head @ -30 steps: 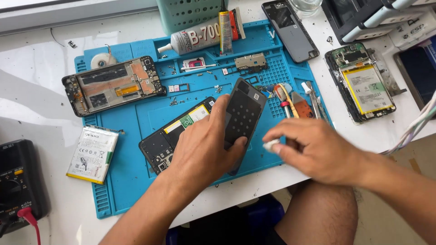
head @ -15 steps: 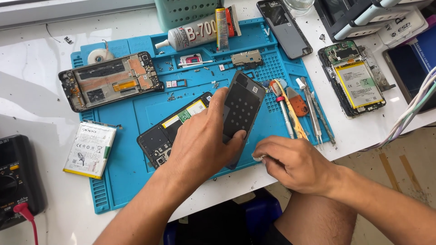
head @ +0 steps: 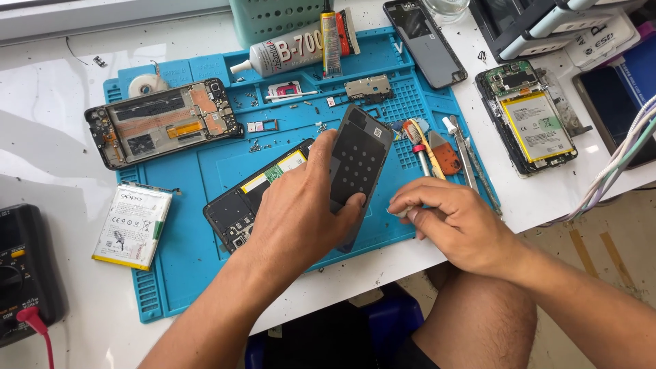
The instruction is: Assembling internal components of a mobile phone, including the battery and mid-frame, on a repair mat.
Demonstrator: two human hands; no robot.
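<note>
Dark phone back panel [head: 359, 160] sits tilted above the blue mat [head: 198, 171], clamped in my left hand [head: 301, 212], while my right hand [head: 454, 222] pinches something small; loose grip risks dropping it.

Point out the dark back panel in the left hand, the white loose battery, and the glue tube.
Dark flat phone back panel [head: 358, 158], head view, middle of its inner face.
White rectangular loose battery [head: 132, 225], head view, centre of its label side.
Grey glue tube [head: 290, 51], head view, mid body.
</note>
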